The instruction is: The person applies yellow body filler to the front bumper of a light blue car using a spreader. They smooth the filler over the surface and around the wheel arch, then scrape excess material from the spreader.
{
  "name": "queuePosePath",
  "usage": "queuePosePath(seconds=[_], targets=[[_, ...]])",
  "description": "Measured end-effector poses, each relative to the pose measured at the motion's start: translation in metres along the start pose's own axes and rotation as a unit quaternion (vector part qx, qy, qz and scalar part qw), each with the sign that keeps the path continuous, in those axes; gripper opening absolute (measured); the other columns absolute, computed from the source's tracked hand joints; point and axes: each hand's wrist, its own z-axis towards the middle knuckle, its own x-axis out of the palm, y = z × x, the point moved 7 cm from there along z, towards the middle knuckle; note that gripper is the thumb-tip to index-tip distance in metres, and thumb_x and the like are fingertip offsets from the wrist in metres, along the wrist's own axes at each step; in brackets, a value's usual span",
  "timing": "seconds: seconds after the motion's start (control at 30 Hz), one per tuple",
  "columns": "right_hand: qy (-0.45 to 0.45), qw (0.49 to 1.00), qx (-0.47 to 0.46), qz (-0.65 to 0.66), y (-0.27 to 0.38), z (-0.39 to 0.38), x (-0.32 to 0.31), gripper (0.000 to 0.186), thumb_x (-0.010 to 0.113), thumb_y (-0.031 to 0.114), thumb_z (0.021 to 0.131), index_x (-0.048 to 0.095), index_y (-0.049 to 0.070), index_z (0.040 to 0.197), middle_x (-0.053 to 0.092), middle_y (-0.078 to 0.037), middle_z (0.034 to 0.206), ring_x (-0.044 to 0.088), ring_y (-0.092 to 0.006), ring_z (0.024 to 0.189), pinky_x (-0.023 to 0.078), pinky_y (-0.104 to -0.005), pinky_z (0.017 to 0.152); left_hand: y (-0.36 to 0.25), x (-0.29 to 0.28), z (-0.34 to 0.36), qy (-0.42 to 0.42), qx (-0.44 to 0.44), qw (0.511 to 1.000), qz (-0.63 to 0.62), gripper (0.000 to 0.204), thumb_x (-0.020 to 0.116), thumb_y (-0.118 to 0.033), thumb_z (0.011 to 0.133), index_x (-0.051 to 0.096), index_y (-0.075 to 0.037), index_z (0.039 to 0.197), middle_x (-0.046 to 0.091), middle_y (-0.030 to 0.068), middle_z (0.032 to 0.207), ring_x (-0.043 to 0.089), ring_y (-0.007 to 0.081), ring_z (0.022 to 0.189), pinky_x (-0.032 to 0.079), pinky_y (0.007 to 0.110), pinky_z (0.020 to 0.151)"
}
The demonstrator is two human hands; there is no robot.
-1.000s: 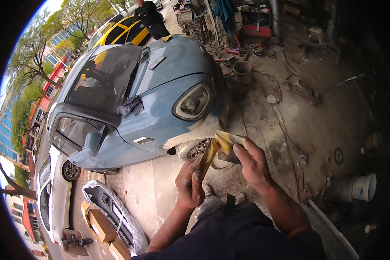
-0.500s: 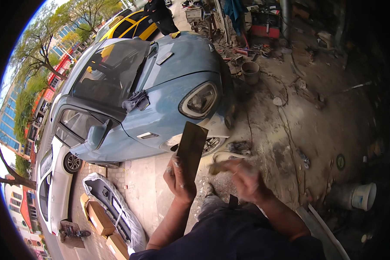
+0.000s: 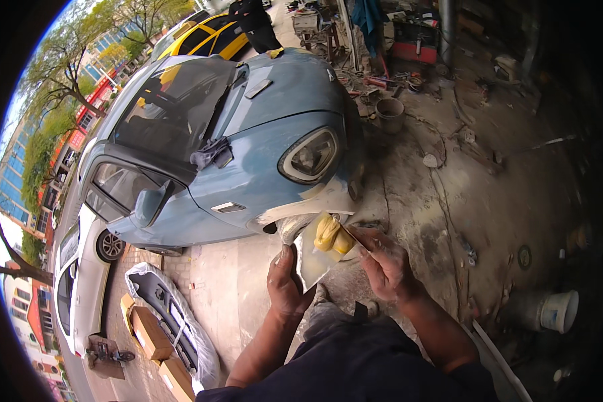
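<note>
The left hand (image 3: 285, 285) grips the plate (image 3: 313, 262) on the near side of the car (image 3: 254, 175). The right hand (image 3: 385, 268) pinches a thin scraper (image 3: 349, 232), seen nearly edge-on, at the yellow putty (image 3: 331, 234) above the plate's surface. A cloth (image 3: 211, 154) lies on the car; a bucket (image 3: 390, 116) stands right of the car.

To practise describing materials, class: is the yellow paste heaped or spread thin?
Heaped: the yellow paste stands in a thick, folded lump, with the board showing beside it.
</note>
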Motion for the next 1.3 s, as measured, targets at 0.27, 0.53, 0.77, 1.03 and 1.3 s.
queuePosePath(seconds=[0.27,0.53,0.77,1.03,1.3], targets=[[-0.040,0.975,-0.040,-0.214,0.013,0.007,-0.018,0.053,0.069,-0.007,0.090,0.080,0.012,0.139,0.071,-0.019,0.137,0.068,-0.0381,0.125,0.057,-0.0488,0.109,0.000,0.003,0.002,-0.008,0.032,0.999,0.035,0.052,0.051,-0.038,0.119,0.062,0.006,0.143,0.072,0.0186,0.138,0.070,0.0281,0.128,0.052,0.043,0.115],[0.053,0.985,-0.066,-0.149,0.024,-0.016,0.036,0.048,0.071,-0.004,0.086,0.083,0.011,0.131,0.068,-0.016,0.136,0.065,-0.0374,0.127,0.053,-0.0526,0.113,-0.029,0.015,0.007,-0.047,0.175,0.961,0.207,0.043,0.052,-0.037,0.120,0.072,0.001,0.111,0.066,0.0040,0.093,0.055,0.0107,0.084,0.045,0.030,0.075],[-0.080,0.996,0.030,-0.002,0.006,0.011,-0.017,0.057,0.058,-0.012,0.094,0.070,0.004,0.147,0.070,-0.020,0.134,0.069,-0.0388,0.123,0.057,-0.0448,0.107,-0.040,0.068,-0.008,0.094,0.330,0.801,0.491,0.043,0.049,-0.021,0.118,0.067,0.011,0.138,0.072,0.0247,0.111,0.071,0.0347,0.100,0.055,0.040,0.089],[0.054,0.998,-0.018,-0.014,0.020,-0.006,0.028,0.053,0.063,-0.012,0.090,0.077,0.004,0.138,0.073,-0.017,0.131,0.070,-0.0363,0.122,0.057,-0.0464,0.106,-0.048,0.071,0.003,0.041,0.362,0.791,0.492,0.045,0.045,-0.026,0.120,0.068,0.009,0.136,0.072,0.0198,0.099,0.066,0.0296,0.086,0.053,0.039,0.080],[-0.180,0.929,0.157,0.282,-0.027,-0.002,-0.029,0.033,0.056,0.013,0.116,0.066,-0.004,0.142,0.074,-0.011,0.128,0.071,-0.0198,0.114,0.060,-0.0367,0.094,-0.013,0.010,0.010,-0.037,0.095,0.993,0.067,0.033,0.054,-0.032,0.119,0.064,0.000,0.113,0.065,0.0068,0.108,0.060,0.0164,0.099,0.049,0.036,0.092]])
